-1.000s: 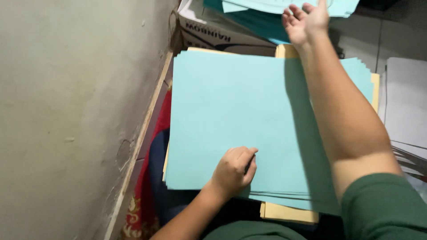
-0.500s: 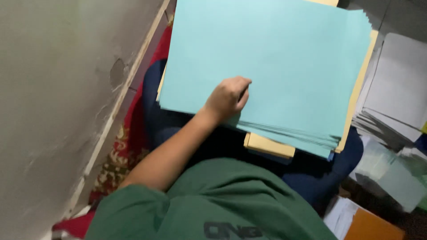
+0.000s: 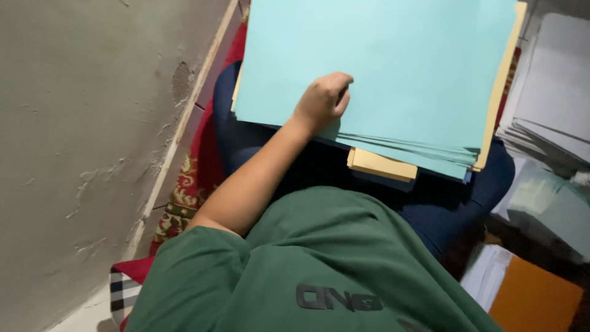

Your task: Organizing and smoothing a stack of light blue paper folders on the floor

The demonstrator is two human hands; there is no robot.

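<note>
A stack of light blue paper sheets (image 3: 381, 67) lies across the person's lap, on top of yellow sheets (image 3: 381, 165) whose edges stick out at the near side and along the right side. The near edges of the blue sheets are fanned out, each a little behind the next, and the stack runs out of view at the top. Its long axis cannot be told, since the far end is cut off; its near edge slants down toward the right.

The left hand (image 3: 322, 101) rests on the top blue sheet near its near edge, fingers curled into a loose fist; whether it pinches a sheet cannot be told. The right hand is out of view.

To the left, the stack's edge lies close to a rough, chipped grey wall (image 3: 74, 123), with a red patterned cloth (image 3: 184, 197) between. To the right lie grey-white paper stacks (image 3: 547, 92), near the blue stack, and an orange sheet (image 3: 531, 298) lower down. The paper looks smooth and matte.
</note>
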